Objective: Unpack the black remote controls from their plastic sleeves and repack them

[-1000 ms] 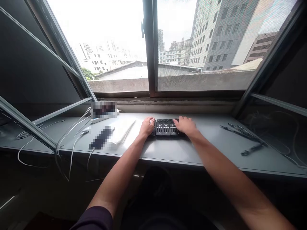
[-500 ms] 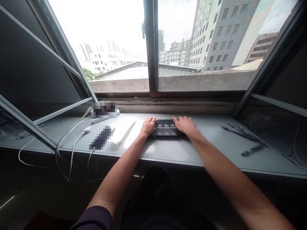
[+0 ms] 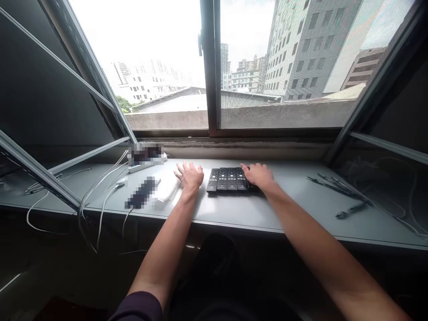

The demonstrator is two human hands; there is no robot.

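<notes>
Several black remote controls [image 3: 232, 178] lie side by side in a tight row, buttons facing up. Over the right end of that row sits my right hand [image 3: 260, 174], closed over the end remote control [image 3: 253, 187], which it largely hides. To the left of the row, and apart from it, is my left hand [image 3: 190, 176] with its fingers spread and nothing in it. Its fingers reach over the edge of a thin white sheet or bag [image 3: 166, 188], whose kind I cannot make out.
On the grey shelf [image 3: 294, 200], a white power strip [image 3: 147, 166], white cables [image 3: 106, 196] and a blurred dark object [image 3: 142, 194] lie left. Dark cables [image 3: 337, 185] lie right. Metal uprights slant along both sides, and a window [image 3: 214, 67] stands behind.
My left hand has let go of the left end of the remote row and moved left, its fingers spreading. My right hand and the remotes have stayed in place.
</notes>
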